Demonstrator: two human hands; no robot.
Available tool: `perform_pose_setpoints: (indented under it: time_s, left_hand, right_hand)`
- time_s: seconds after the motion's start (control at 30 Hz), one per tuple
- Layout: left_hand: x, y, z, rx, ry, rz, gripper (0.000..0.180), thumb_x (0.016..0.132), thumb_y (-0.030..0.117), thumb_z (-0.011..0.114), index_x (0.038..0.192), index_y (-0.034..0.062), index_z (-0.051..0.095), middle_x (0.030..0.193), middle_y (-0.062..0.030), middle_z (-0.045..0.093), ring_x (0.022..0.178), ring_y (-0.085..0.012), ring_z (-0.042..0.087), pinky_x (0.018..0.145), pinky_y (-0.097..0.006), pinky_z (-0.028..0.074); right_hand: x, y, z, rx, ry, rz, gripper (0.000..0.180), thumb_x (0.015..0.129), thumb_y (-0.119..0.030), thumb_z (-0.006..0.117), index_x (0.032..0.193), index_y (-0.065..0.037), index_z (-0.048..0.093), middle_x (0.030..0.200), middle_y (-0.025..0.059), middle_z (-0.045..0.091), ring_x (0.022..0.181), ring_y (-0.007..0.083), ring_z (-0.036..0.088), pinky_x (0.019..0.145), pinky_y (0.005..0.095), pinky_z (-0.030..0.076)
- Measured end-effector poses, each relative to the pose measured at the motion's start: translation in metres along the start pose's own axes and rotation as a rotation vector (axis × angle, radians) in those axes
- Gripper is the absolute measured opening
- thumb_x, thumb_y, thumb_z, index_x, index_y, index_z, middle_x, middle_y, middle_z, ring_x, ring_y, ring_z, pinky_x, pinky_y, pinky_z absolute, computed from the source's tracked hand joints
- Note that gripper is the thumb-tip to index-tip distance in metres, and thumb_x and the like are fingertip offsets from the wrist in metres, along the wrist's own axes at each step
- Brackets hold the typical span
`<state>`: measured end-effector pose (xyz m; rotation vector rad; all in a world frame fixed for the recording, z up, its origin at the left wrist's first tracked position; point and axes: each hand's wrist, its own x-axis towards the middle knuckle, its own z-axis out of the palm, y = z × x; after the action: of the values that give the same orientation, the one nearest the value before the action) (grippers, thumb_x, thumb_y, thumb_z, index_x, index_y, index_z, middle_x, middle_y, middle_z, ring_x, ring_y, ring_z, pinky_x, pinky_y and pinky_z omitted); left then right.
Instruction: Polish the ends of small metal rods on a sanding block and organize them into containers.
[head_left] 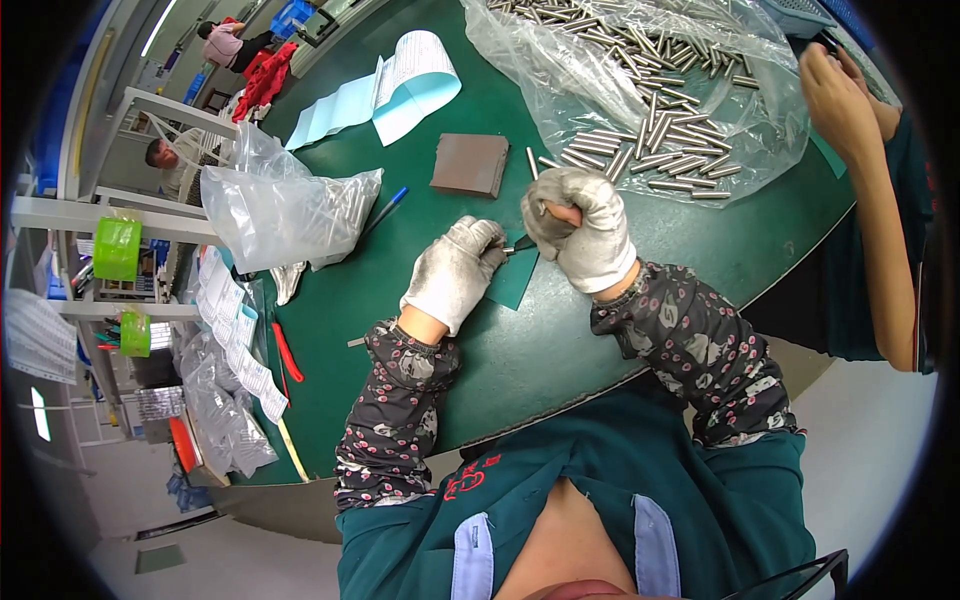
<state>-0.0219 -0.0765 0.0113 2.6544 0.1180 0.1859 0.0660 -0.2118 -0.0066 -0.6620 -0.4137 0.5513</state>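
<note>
Rods (655, 150), thin and metal, lie loose on a clear plastic sheet (520, 60) at the far right of the green worktop (400, 290). Going from the left: a clear bag (275, 210) stands near the worktop's left edge, with a red-handled tool (287, 352) nearer the person and a blue pen (385, 209) just right of the bag. Pale blue papers (400, 90) lie farther back. A brown block (470, 164) sits in the middle. Below it, the left hand (455, 272), in a white glove, pinches a small dark piece at its fingertips over a teal pad (513, 283). The right hand (580, 225), also gloved, is clenched in a fist around one rod, whose end shows above the knuckles, close beside the left hand. At the far right a co-worker's bare hand (835, 100) reaches to the sheet's edge; whether it holds anything cannot be told.
</note>
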Motion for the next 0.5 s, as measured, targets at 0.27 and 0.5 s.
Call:
perform_pose_setpoints:
  time_s: [0.27, 0.5]
  left_hand:
    - [0.0013, 0.001, -0.0005, -0.002, -0.001, -0.002, 0.017, 0.071, 0.004, 0.062, 0.086, 0.0048, 0.056, 0.078, -0.0095, 0.056, 0.073, -0.0279, 0.057, 0.063, -0.032, 0.047]
    - [0.0023, -0.0004, 0.0023, -0.014, -0.002, 0.015, 0.017, 0.071, 0.005, 0.063, 0.086, 0.0049, 0.056, 0.078, -0.0103, 0.056, 0.073, -0.0289, 0.057, 0.063, -0.033, 0.046]
  right_hand:
    - [0.0, -0.0035, 0.0014, 0.006, -0.013, 0.02, 0.036, 0.079, -0.037, 0.043, 0.057, -0.008, 0.04, 0.049, 0.001, 0.031, 0.04, 0.0121, 0.03, 0.037, 0.024, 0.024]
    - [-0.0053, 0.0018, 0.0023, -0.045, 0.055, 0.002, 0.037, 0.078, -0.038, 0.044, 0.058, -0.006, 0.041, 0.05, 0.002, 0.033, 0.041, 0.0122, 0.031, 0.037, 0.0243, 0.024]
